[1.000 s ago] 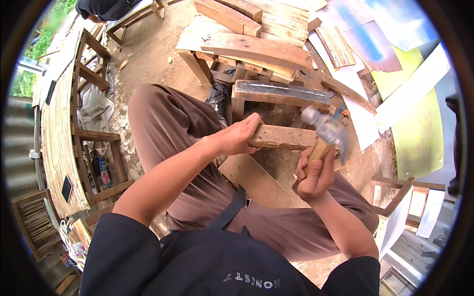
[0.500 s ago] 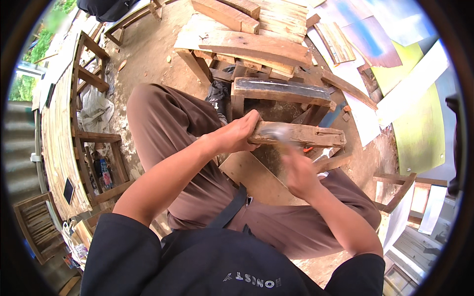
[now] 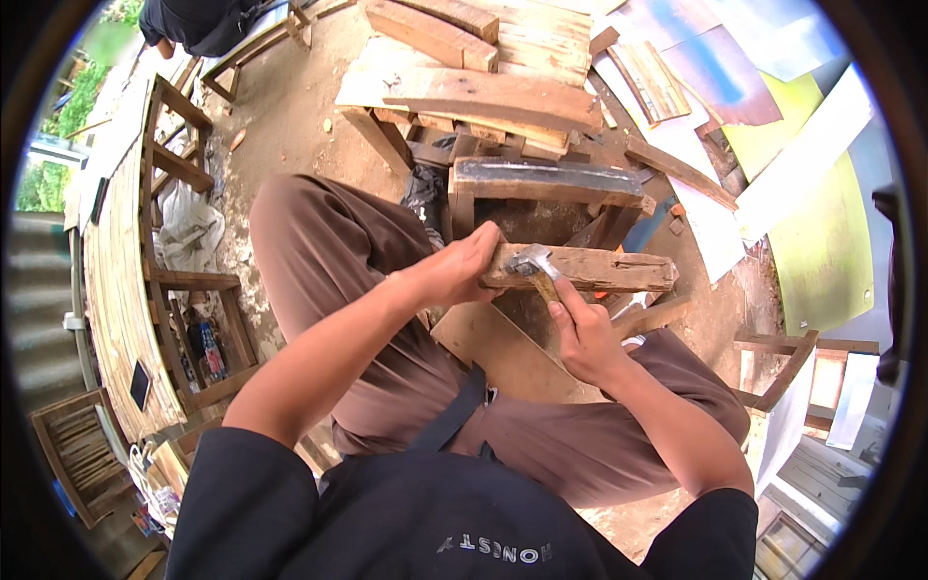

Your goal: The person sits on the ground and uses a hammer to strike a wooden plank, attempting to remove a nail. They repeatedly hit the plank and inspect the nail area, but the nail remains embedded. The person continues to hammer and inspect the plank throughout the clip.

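A short, rough wooden beam [image 3: 609, 268] lies crosswise in front of me, over my lap. My left hand [image 3: 466, 261] is wrapped round its left end. In my right hand [image 3: 588, 340] is a claw hammer [image 3: 535, 263], held by its wooden handle with the fingers closed. The hammer's metal head is at the beam's upper face, near the left end and close to my left hand; whether it touches the wood I cannot tell. A plain board [image 3: 503, 353] lies below the beam, between my legs.
Ahead stands a low wooden bench with a dark top [image 3: 546, 177]. Beyond it, a table [image 3: 360, 92] bears several thick timbers [image 3: 493, 100]. A long slatted bench [image 3: 111, 280] runs along the left, with a phone [image 3: 140, 385] on it. Painted sheets [image 3: 822, 242] lean at right. Another person [image 3: 198, 24] is at far left.
The hammer, blurred before, now shows sharply with its head at the beam. My right hand has shifted slightly. More of the person at far left has come into view.
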The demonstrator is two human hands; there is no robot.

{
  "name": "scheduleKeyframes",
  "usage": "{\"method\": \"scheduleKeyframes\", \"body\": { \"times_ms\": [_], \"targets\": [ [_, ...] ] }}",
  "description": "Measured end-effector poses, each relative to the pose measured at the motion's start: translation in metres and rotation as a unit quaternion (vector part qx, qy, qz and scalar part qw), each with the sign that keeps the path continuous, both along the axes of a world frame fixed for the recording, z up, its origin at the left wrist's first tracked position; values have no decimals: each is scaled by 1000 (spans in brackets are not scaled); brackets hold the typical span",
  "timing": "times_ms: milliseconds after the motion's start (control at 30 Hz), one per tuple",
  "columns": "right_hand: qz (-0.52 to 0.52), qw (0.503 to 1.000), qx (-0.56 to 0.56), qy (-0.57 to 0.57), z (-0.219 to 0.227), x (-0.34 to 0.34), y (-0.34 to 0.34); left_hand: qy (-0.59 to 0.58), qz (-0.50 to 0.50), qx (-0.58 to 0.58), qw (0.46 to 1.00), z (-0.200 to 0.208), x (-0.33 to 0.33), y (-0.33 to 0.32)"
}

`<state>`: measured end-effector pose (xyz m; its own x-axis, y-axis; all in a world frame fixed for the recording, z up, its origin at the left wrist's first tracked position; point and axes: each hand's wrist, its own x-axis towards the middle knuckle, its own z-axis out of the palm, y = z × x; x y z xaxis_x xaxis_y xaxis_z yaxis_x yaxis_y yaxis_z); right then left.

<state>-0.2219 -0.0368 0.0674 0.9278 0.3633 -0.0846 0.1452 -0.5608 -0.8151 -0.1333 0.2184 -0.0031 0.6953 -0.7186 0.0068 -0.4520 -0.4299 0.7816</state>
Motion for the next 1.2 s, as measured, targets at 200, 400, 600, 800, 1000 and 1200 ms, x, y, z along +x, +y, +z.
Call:
{"method": "scheduleKeyframes", "body": {
  "times_ms": [200, 400, 600, 800, 1000, 1200],
  "targets": [
    [-84, 953, 273, -101, 10, -1, -4, 23, 10, -10, 1000, -3, -2, -5],
    [55, 997, 23, 49, 7, 1, -1, -10, 2, -12, 1000, 0, 0, 0],
    [-64, 977, 192, -61, 13, -3, -5, 30, 15, -9, 999, 2, -2, -5],
    [69, 981, -75, 165, 11, -5, -2, 8, 8, -23, 1000, 1, 1, 1],
    [0, 988, 51, 145, 23, 1, -7, 32, 33, -40, 998, -6, -5, -8],
    [-63, 992, 41, 105, 19, 7, -16, 21, 11, -40, 999, -4, -4, -8]
  ]
}}
